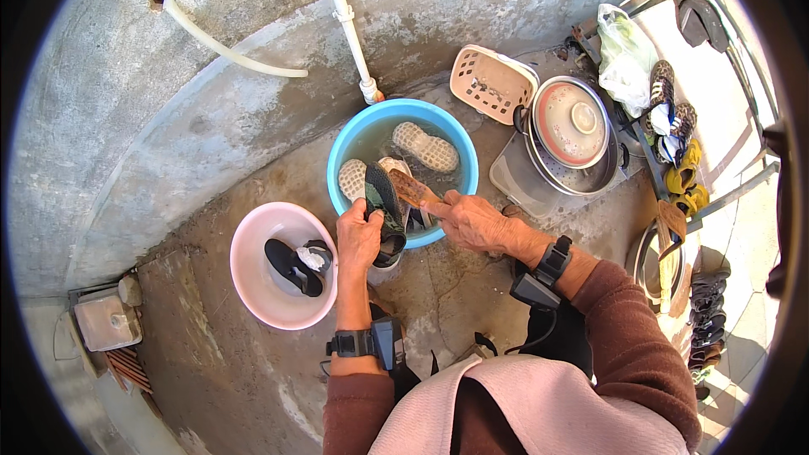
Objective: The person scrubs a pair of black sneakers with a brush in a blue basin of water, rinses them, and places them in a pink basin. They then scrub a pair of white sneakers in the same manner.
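My left hand (359, 232) grips a dark green and black shoe (387, 208) by its side, over the near rim of a blue plastic basin (471, 158). In my right hand (469, 220) is a wooden brush (411, 188); its head lies close against the shoe's right side, and its bristles are hidden. Murky water fills part of the basin. A shoe with a pale, textured sole (426, 147) lies sole up in it, and more pale soles show behind the held shoe. Left of my left hand, a pink basin (249, 284) holds a black shoe (291, 268) and a dark item with something white.
A perforated plastic basket (494, 83) and a lidded pot (572, 123) stand back right, beside a rack with a plastic bag (626, 60) and yellow shoes (682, 170). A white pipe (344, 19) runs down the concrete wall behind the blue basin. Bricks (129, 370) lie far left.
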`<action>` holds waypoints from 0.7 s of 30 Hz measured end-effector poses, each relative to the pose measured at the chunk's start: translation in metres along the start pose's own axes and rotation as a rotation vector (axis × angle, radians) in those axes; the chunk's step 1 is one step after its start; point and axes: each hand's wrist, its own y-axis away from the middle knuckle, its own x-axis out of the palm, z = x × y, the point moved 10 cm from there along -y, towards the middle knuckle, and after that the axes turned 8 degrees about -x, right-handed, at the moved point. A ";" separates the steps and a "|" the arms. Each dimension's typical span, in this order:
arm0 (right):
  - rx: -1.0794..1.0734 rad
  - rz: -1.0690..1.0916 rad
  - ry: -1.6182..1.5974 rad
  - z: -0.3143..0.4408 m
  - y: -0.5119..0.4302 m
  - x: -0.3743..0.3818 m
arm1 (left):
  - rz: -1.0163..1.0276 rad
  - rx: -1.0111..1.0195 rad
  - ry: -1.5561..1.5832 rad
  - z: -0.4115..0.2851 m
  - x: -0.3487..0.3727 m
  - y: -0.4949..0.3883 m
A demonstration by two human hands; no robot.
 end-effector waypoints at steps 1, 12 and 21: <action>0.017 -0.031 0.075 -0.006 -0.008 -0.003 | 0.018 0.011 -0.013 -0.001 0.004 0.001; -0.058 0.098 0.124 0.013 0.002 -0.005 | -0.020 0.029 0.155 0.000 0.000 -0.005; 0.004 -0.220 0.151 -0.033 -0.025 -0.034 | -0.014 -0.037 0.041 0.005 0.011 -0.006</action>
